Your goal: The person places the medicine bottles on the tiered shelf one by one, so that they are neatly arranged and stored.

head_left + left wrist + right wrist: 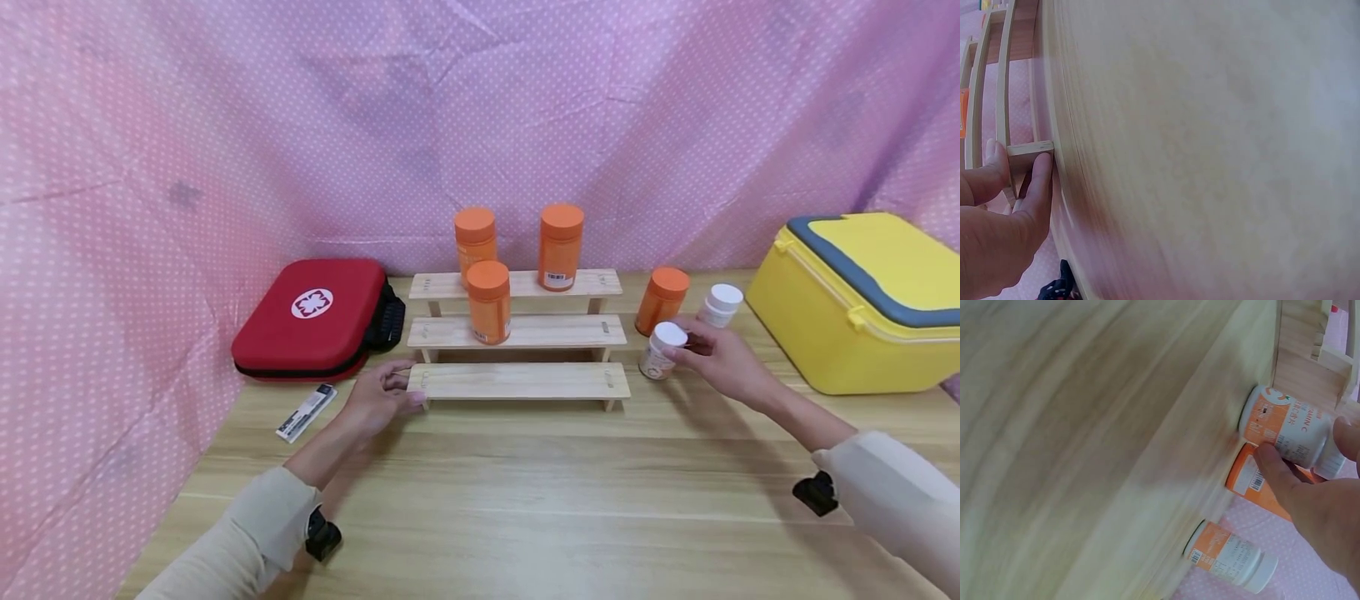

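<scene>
A three-step wooden display stand [517, 381] sits in the middle of the table, its lowest step toward me. My left hand [377, 398] pinches the left end of that step; in the left wrist view the thumb is at the plank and a finger lies along the end support [1030, 148]. At the stand's right, my right hand [718, 360] grips a white pill bottle [657, 354] with a white cap, upright on the table. Its orange-and-white label reads vitamin C in the right wrist view. Close behind are an orange bottle [663, 302] and a second white bottle [721, 305].
Two orange bottles [559, 250] stand on the top step and another orange bottle [489, 308] on the middle step. A red first-aid case [315, 312] and a small white packet [306, 412] lie left. A yellow box [847, 308] with a grey-trimmed lid stands right.
</scene>
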Motion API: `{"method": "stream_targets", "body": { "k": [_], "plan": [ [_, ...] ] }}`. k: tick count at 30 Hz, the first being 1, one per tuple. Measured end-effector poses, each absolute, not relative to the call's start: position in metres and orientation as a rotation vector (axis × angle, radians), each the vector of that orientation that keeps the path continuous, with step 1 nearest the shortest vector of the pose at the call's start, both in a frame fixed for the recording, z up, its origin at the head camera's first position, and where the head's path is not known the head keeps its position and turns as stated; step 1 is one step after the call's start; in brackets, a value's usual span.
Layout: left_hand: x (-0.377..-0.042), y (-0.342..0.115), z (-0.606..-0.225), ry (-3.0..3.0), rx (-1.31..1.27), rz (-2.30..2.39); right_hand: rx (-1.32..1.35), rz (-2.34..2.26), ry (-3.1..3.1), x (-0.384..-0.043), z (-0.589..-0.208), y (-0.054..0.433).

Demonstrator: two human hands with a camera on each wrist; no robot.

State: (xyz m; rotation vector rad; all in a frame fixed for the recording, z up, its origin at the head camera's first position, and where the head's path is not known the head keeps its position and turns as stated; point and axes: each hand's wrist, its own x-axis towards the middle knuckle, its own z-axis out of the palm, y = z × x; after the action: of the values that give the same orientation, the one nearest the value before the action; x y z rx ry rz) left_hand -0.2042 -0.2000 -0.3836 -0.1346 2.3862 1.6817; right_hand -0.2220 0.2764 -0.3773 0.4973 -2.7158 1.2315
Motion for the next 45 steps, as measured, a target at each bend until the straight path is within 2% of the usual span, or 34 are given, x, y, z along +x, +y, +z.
{"method": "stream_targets", "body": {
  "k": [9, 20, 25, 30, 38, 45],
  "plan": [
    [-0.205, -0.199, -0.384, 2.374, -0.144, 1.681, 0.514, 1.24, -2.632, -0.214, -0.371, 0.279],
    [-0.205, -0.201, -0.384, 2.364, -0.136, 1.715, 0.499, 1.24, -2.519, -0.203, -0.326, 0.283],
    [-0.203, -0.2, -0.383, 2.317, -0.151, 1.777, 0.427, 1.273, -2.607, -0.203, -0.298, 0.262],
    [-0.203, -0.2, -0.385, 2.293, -0.15, 1.804, 0.506, 1.34, -2.665, -0.211, -0.284, 0.227],
    [-0.204, -0.2, -0.387, 2.274, -0.142, 1.829, 0.658, 1.34, -2.743, -0.238, -0.289, 0.181],
    [-0.203, -0.201, -0.385, 2.282, -0.146, 1.81, 0.711, 1.277, -2.773, -0.248, -0.295, 0.163]
  ]
}}
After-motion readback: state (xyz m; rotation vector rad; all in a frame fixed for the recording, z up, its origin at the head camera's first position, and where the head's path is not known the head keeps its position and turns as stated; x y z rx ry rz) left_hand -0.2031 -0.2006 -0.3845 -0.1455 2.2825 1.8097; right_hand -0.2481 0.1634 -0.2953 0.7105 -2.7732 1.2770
